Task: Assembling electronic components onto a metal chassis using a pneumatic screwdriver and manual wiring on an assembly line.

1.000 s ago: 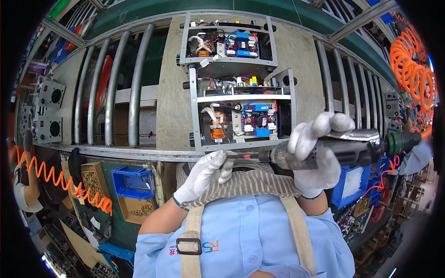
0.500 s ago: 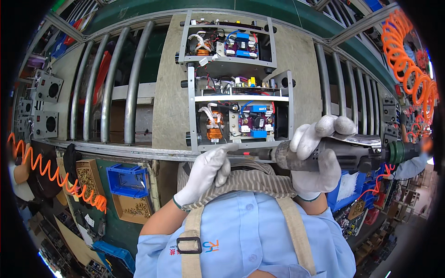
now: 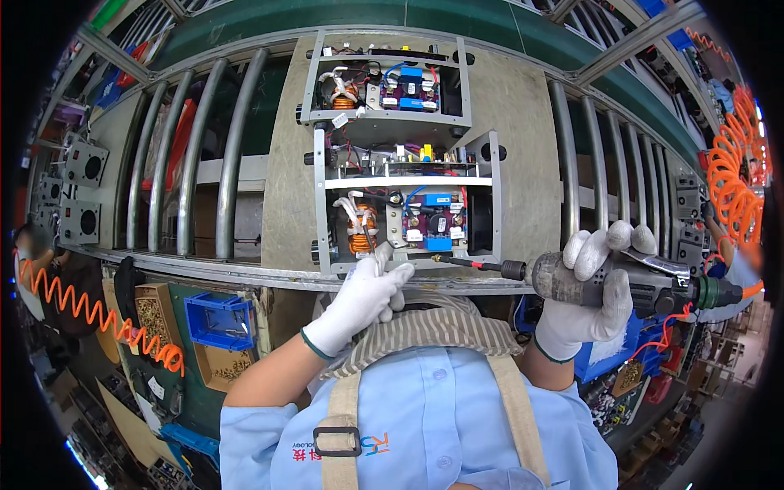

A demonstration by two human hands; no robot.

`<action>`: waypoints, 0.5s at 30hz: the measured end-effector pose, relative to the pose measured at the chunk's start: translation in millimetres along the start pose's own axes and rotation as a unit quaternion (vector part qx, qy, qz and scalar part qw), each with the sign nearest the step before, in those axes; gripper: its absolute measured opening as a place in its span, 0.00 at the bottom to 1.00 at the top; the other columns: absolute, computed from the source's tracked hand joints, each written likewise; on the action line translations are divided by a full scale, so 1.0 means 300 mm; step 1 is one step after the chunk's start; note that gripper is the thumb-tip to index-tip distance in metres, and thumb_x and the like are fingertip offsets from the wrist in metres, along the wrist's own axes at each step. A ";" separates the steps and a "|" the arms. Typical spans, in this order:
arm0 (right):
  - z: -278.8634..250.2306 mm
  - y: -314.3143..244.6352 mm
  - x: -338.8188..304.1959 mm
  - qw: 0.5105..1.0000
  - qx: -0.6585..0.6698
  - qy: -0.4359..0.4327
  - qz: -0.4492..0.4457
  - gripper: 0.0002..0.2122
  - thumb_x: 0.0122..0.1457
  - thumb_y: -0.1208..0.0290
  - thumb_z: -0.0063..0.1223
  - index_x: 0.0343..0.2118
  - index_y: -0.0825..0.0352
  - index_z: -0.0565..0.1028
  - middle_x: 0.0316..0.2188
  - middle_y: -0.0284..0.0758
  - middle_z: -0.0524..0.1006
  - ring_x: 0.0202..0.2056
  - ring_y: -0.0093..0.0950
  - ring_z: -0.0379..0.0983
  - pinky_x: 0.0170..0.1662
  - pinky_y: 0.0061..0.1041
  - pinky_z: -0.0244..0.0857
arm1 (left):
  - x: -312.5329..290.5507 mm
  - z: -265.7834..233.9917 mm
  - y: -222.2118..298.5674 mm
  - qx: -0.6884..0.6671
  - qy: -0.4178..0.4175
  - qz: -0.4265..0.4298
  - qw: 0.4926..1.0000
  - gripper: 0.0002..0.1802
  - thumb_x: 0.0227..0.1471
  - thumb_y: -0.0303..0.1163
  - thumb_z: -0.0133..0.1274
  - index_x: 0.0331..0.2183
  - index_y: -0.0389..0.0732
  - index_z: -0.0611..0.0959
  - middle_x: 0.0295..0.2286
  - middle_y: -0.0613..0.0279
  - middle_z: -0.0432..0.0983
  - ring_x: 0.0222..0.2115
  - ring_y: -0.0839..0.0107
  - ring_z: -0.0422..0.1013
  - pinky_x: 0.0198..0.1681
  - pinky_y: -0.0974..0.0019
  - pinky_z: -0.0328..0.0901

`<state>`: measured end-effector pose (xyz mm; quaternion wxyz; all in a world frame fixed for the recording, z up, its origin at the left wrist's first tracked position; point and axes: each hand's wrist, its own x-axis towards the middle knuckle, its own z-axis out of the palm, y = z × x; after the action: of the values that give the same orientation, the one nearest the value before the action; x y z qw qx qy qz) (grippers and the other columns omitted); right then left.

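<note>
My right hand (image 3: pixel 611 304), in a white glove, grips a dark power screwdriver (image 3: pixel 557 279) lying level. Its long bit (image 3: pixel 474 264) points left, the tip just off the near edge of an open metal chassis (image 3: pixel 321 214). Inside that chassis sit a copper-wound coil (image 3: pixel 362 233), blue blocks and a circuit board. My gloved left hand (image 3: pixel 365 287) is closed at the chassis's near edge, below the coil. Its fingertips are pressed together beside a small metal piece (image 3: pixel 398 243); whether they hold anything is hard to make out.
Another open chassis (image 3: pixel 384 124) stands behind on the same board (image 3: pixel 286 188). Metal rollers (image 3: pixel 239 147) flank the board on both sides. Lower left are a blue bin (image 3: pixel 214 322) and boxes of small brass parts (image 3: pixel 229 367). Orange coiled hoses (image 3: pixel 735 171) hang at the right.
The screwdriver has moved right, and more of its bit shows. My left hand has come forward to the chassis's near edge. The whole scene has shifted slightly left.
</note>
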<state>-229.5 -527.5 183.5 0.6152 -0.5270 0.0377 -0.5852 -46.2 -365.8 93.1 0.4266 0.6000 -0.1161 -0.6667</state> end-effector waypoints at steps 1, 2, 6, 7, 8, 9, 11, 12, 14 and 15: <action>-0.013 -0.004 0.001 1.000 0.002 0.007 -0.001 0.24 0.60 0.74 0.47 0.60 0.69 0.62 0.49 0.45 0.73 0.28 0.24 0.71 0.32 0.28 0.65 | 0.000 0.008 0.014 0.019 -0.019 -0.009 1.000 0.42 0.59 0.37 0.52 0.65 0.32 0.51 0.20 0.66 0.73 0.14 0.82 0.65 0.13 0.76 0.60; -0.027 -0.009 0.003 1.000 0.000 0.010 0.000 0.24 0.60 0.74 0.47 0.60 0.69 0.62 0.49 0.45 0.73 0.28 0.24 0.71 0.32 0.28 0.65 | 0.000 0.022 0.022 0.024 -0.018 -0.013 0.999 0.42 0.59 0.37 0.52 0.65 0.32 0.51 0.20 0.66 0.73 0.14 0.82 0.65 0.13 0.76 0.60; -0.090 -0.007 0.012 1.000 0.009 0.016 0.009 0.24 0.61 0.73 0.47 0.60 0.70 0.61 0.49 0.45 0.73 0.28 0.24 0.71 0.32 0.28 0.65 | 0.018 0.069 0.011 0.150 0.030 0.032 0.988 0.35 0.59 0.37 0.51 0.62 0.31 0.61 0.21 0.60 0.74 0.15 0.77 0.69 0.15 0.70 0.64; -0.096 -0.004 0.014 1.000 0.014 0.021 0.015 0.24 0.61 0.74 0.47 0.60 0.70 0.61 0.49 0.45 0.73 0.28 0.24 0.70 0.32 0.29 0.65 | 0.030 0.070 -0.019 0.225 0.054 0.060 0.971 0.33 0.59 0.37 0.51 0.60 0.30 0.64 0.21 0.55 0.76 0.16 0.73 0.72 0.16 0.66 0.66; -0.096 -0.002 0.014 0.999 0.025 0.021 0.016 0.24 0.60 0.74 0.46 0.60 0.71 0.61 0.49 0.45 0.73 0.27 0.24 0.70 0.32 0.29 0.65 | 0.067 0.060 -0.078 0.497 0.182 0.361 0.768 0.30 0.59 0.40 0.50 0.56 0.30 0.68 0.22 0.50 0.78 0.19 0.63 0.77 0.20 0.59 0.69; -0.092 -0.001 0.011 0.999 0.029 0.020 0.020 0.24 0.60 0.74 0.46 0.60 0.71 0.61 0.49 0.45 0.73 0.27 0.24 0.70 0.32 0.29 0.65 | 0.076 0.058 -0.131 0.497 0.186 0.357 0.769 0.30 0.59 0.40 0.50 0.56 0.30 0.68 0.22 0.50 0.78 0.19 0.63 0.77 0.20 0.59 0.69; -0.088 0.014 0.010 0.997 0.022 0.065 0.027 0.24 0.60 0.75 0.46 0.60 0.71 0.61 0.49 0.46 0.72 0.27 0.24 0.70 0.32 0.29 0.64 | 0.047 0.106 -0.029 0.630 0.119 0.168 0.749 0.32 0.60 0.41 0.49 0.58 0.30 0.66 0.25 0.50 0.80 0.21 0.55 0.77 0.22 0.55 0.69; -0.089 0.025 0.011 0.998 0.024 0.051 0.026 0.24 0.60 0.75 0.46 0.60 0.71 0.61 0.50 0.46 0.72 0.28 0.24 0.70 0.33 0.30 0.64 | 0.043 0.086 -0.061 0.599 0.161 0.255 0.742 0.25 0.57 0.38 0.53 0.52 0.32 0.74 0.22 0.57 0.80 0.19 0.57 0.76 0.22 0.57 0.69; -0.101 0.037 0.017 0.999 0.028 0.038 0.026 0.24 0.60 0.75 0.46 0.60 0.71 0.61 0.50 0.46 0.72 0.28 0.24 0.70 0.33 0.30 0.64 | -0.035 0.015 -0.043 0.584 0.125 0.340 0.727 0.22 0.56 0.35 0.54 0.49 0.32 0.75 0.20 0.57 0.79 0.19 0.59 0.76 0.21 0.59 0.69; -0.103 0.041 0.016 0.999 0.030 0.023 0.029 0.24 0.59 0.75 0.46 0.60 0.71 0.61 0.50 0.46 0.72 0.28 0.24 0.70 0.33 0.30 0.64 | -0.067 -0.033 -0.036 0.561 0.085 0.421 0.708 0.19 0.55 0.31 0.54 0.47 0.32 0.77 0.19 0.57 0.78 0.18 0.61 0.76 0.20 0.61 0.70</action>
<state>-240.2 -552.8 164.1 0.6464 -0.4933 0.0494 -0.5800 -43.7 -341.5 97.4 0.2559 0.6719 -0.6723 -0.1760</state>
